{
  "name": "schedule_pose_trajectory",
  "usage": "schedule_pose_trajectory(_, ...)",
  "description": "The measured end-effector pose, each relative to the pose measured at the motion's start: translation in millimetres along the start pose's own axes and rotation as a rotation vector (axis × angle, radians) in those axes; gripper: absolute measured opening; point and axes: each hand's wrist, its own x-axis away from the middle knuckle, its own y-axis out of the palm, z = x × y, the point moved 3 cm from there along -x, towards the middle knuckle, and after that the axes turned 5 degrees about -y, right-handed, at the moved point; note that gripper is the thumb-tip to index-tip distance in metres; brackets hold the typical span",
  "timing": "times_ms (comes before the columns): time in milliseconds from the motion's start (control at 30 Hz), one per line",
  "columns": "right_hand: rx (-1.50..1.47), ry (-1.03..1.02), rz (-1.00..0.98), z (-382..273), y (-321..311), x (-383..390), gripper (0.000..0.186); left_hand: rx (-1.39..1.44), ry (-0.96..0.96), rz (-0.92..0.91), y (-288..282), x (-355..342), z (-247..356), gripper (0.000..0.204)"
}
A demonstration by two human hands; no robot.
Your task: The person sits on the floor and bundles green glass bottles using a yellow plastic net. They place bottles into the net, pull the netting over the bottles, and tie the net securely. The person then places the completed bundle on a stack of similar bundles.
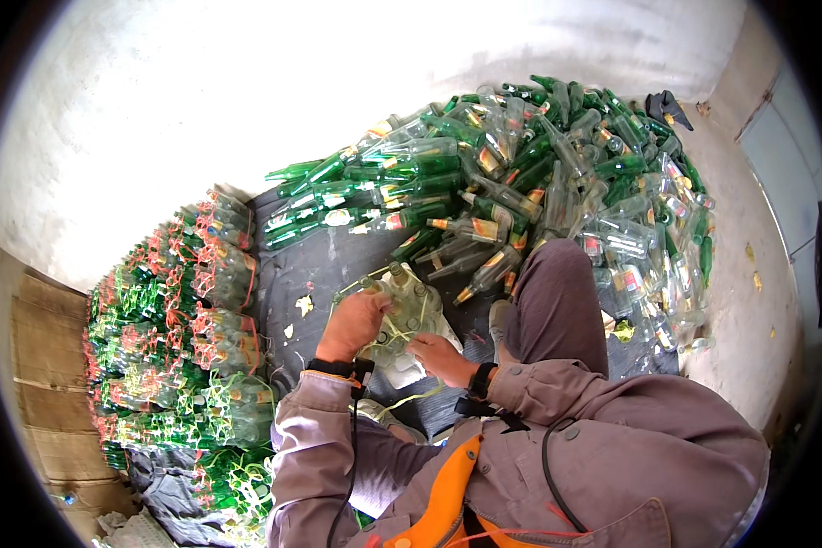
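A bundle of clear glass bottles [411, 297] stands upright in front of me, necks toward me, with a yellow-green plastic strap [420, 396] about it. My left hand [353, 323] is closed on the strap at the bundle's left side, its fingertips over the bottle tops. At the bundle's near right side, my right hand [440, 359] has its thumb and fingers pinched together against it; what they hold is hidden. A loose length of the strap trails below my right wrist. Something white and sheet-like [404, 371] shows beneath the bottles.
A large heap of loose green and clear bottles [521, 173] lies along the wall. Strapped bottle bundles [178, 338] are stacked at the left, beside cardboard [55, 365]. Dark sheeting [306, 265] covers the floor. My bent knee [562, 283] is right of the bundle.
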Motion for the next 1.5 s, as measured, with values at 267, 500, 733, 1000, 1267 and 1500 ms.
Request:
schedule_pose_trajectory(267, -0.034, -0.034, -0.027, -5, 1, 2, 0.017, -0.049, -0.013, 0.031, -5, -7, 2, 0.006)
schedule_pose_trajectory(500, -0.023, -0.027, -0.029, -3, 2, 1, 0.018, -0.068, -0.114, 0.046, -5, -5, -7, 0.010)
schedule_pose_trajectory(733, -0.028, 0.007, -0.038, -3, 3, 1, 0.019, -0.129, -0.095, 0.091, 10, -11, -14, 0.015)
schedule_pose_trajectory(1000, -0.003, -0.001, -0.033, -8, 4, 2, 0.020, -0.096, -0.117, 0.049, 12, -14, -20, 0.018)
schedule_pose_trajectory(1267, 0.396, -0.202, -0.019, -7, 5, -2, 0.022, -0.048, -0.093, 0.006, 15, -28, -26, 0.012)
schedule_pose_trajectory(1500, 0.616, -0.342, -0.016, -17, 6, -2, 0.023, 0.009, -0.088, -0.085, 14, -42, -24, 0.016)
